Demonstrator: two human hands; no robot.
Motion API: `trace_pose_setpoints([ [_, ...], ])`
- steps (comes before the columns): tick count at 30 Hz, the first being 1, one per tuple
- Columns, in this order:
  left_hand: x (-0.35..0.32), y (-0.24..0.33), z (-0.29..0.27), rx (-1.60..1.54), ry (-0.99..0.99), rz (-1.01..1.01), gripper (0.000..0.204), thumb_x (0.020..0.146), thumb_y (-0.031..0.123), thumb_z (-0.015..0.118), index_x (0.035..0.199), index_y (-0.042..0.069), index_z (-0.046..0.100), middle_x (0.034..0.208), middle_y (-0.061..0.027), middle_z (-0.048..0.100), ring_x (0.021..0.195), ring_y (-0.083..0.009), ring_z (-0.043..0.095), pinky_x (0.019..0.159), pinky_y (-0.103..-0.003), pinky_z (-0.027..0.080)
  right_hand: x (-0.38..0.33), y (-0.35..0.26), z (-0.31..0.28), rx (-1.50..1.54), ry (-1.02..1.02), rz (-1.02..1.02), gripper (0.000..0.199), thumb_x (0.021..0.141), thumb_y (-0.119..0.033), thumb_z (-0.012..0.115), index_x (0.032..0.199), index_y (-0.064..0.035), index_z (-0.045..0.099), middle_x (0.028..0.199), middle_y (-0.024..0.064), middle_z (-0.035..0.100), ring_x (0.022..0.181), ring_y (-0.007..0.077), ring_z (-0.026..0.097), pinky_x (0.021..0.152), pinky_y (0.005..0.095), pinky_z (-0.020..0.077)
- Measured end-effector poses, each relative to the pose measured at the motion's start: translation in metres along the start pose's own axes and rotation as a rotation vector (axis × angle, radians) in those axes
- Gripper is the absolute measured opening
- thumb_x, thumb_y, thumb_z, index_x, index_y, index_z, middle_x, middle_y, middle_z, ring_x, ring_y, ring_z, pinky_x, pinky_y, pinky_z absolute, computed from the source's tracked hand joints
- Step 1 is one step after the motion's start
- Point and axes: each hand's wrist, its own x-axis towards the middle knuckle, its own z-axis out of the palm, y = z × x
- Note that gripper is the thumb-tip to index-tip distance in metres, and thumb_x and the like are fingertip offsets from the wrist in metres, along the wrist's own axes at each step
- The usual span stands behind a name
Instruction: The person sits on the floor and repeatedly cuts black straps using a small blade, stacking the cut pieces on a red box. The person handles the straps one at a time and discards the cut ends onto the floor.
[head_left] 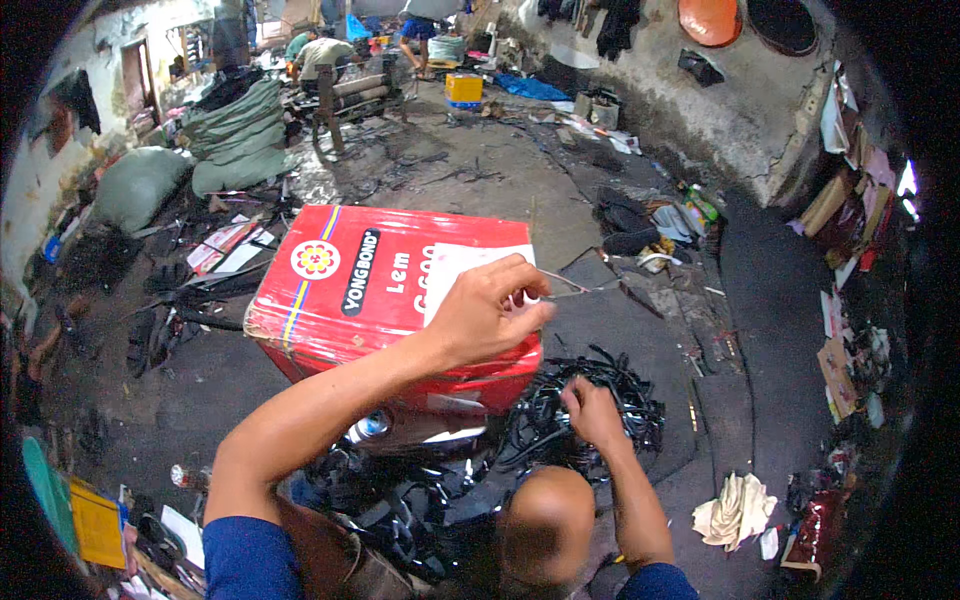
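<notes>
On the littered workshop floor, the right hand (592,408) grips black strips (600,395) at lower centre, while the left hand (488,312), closed on scissors (560,285), hovers up-left above the red box (350,285).

Single head-worn fisheye view, looking steeply down and forward from above the person's own knee (548,520) at bottom centre. Forearms enter from the lower edge. Red box (360,290) sits close, mid-frame. Workshop floor (480,170) recedes toward the top; the wall (740,120) curves along the upper right. Dark vignette at the rim, edges bent.
</notes>
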Motion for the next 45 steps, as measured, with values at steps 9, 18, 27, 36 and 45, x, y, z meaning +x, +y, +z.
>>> trace_pose_setpoints([
  [9,-0.01,0.103,0.01,-0.77,-0.228,-0.707,0.043,0.103,0.029,0.067,0.138,0.008,0.056,0.088,0.0035,0.064,0.08,-0.0037,0.057,0.062,-0.023,0.049,0.005,-0.183,-0.178,0.254,0.536,-0.495,0.007,0.097,-0.009,0.068,0.097,-0.0024,0.067,0.081,0.0145,0.072,0.067,0.021,0.072,0.059,0.0341,0.0527],
  [18,-0.061,0.037,-0.084,-0.284,-0.371,-0.593,0.023,0.097,0.021,0.072,0.094,-0.002,0.078,0.083,-0.0033,0.074,0.079,-0.0076,0.065,0.073,-0.027,0.052,0.051,0.02,-0.236,0.068,0.826,-0.107,0.025,0.099,-0.023,0.068,0.097,0.0015,0.07,0.077,0.0112,0.07,0.074,0.015,0.065,0.069,0.0343,0.0516],
  [27,-0.08,0.031,-0.116,-0.188,-0.29,-0.686,0.022,0.096,0.019,0.072,0.09,-0.002,0.076,0.075,-0.0037,0.071,0.068,-0.0076,0.064,0.058,-0.027,0.051,0.054,0.094,-0.236,-0.093,0.922,0.03,0.028,0.097,-0.027,0.07,0.094,0.001,0.071,0.08,0.0143,0.071,0.071,0.0213,0.065,0.07,0.037,0.0514],
  [36,-0.089,0.039,-0.102,-0.069,-0.347,-0.667,0.034,0.096,0.025,0.073,0.072,0.002,0.07,0.062,-0.0018,0.064,0.055,-0.0074,0.057,0.05,-0.029,0.045,0.051,0.109,-0.248,-0.162,0.915,0.145,0.029,0.097,-0.027,0.071,0.094,0.0023,0.071,0.082,0.0164,0.073,0.077,0.0256,0.07,0.074,0.0385,0.0523],
  [45,-0.24,-0.008,-0.005,-0.268,-0.985,-0.703,0.063,0.085,0.057,0.079,0.118,0.005,0.068,0.085,-0.0049,0.066,0.08,-0.0173,0.065,0.073,-0.037,0.056,0.059,0.069,-0.256,-0.36,0.829,0.512,0.058,0.097,-0.058,0.062,0.105,-0.0019,0.07,0.103,0.0195,0.074,0.102,0.0409,0.069,0.088,0.0507,0.0516],
])
